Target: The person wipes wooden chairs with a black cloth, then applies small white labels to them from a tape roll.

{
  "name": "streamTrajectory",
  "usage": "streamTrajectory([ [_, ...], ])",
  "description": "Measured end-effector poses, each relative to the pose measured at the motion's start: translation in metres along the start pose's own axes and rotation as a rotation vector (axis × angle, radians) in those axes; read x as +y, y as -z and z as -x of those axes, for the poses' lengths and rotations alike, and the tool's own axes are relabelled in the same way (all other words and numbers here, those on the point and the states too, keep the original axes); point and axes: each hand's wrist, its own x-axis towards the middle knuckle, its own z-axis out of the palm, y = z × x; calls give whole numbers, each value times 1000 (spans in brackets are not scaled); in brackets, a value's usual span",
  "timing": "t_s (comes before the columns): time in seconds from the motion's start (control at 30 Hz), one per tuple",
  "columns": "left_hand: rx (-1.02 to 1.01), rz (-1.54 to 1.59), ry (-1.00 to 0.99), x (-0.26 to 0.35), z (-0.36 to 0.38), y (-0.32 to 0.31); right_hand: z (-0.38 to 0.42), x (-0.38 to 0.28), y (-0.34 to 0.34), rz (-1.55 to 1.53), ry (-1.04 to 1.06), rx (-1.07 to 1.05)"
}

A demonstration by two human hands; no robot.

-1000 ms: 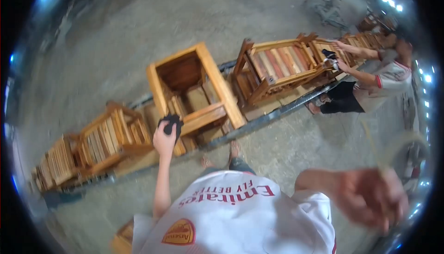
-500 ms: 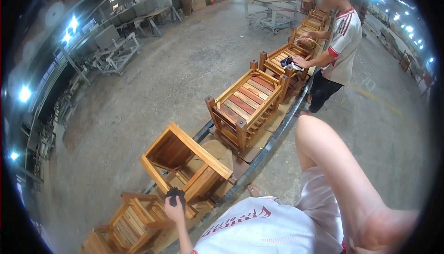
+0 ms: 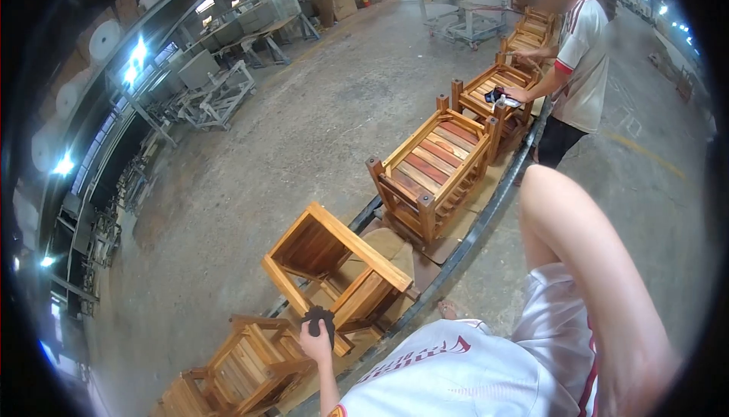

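My left hand (image 3: 317,343) grips a bunched black cloth-like pad (image 3: 320,321), fingers curled around it. It is at the lower left corner of a tilted wooden furniture frame (image 3: 363,251), and the pad overlaps the frame's edge in this view. The frame has an open underside and a dark inner panel. My right arm (image 3: 588,257) is bent, its elbow raised and its forearm running back toward the camera; the right hand is out of sight past the lower right edge.
Slatted wooden pieces (image 3: 437,160) stand in a row on a low dark-railed track (image 3: 467,223), with more (image 3: 247,364) at lower left. A co-worker (image 3: 581,75) leans over one farther up, one hand on a dark and white cloth (image 3: 500,98). Carts (image 3: 467,18) stand behind.
The view has shifted, so the furniture and co-worker appear farther right. My left hand stays at the frame's corner with the black pad. My right forearm has swung, taking the hand out of view.
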Motion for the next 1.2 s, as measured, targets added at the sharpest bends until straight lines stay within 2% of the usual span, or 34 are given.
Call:
streamTrajectory([
  [0.6, 38, 34, -16, -14, -4, -9, 127, 50, -17, 104, -656, -589],
  [0.8, 20, 72, 41, -8, -1, -3, 142, 50, -17, 121, -730, -691],
  [1.2, 63, 87, 52, -8, -1, -3, 150, 51, -24, 111, -758, -745],
])
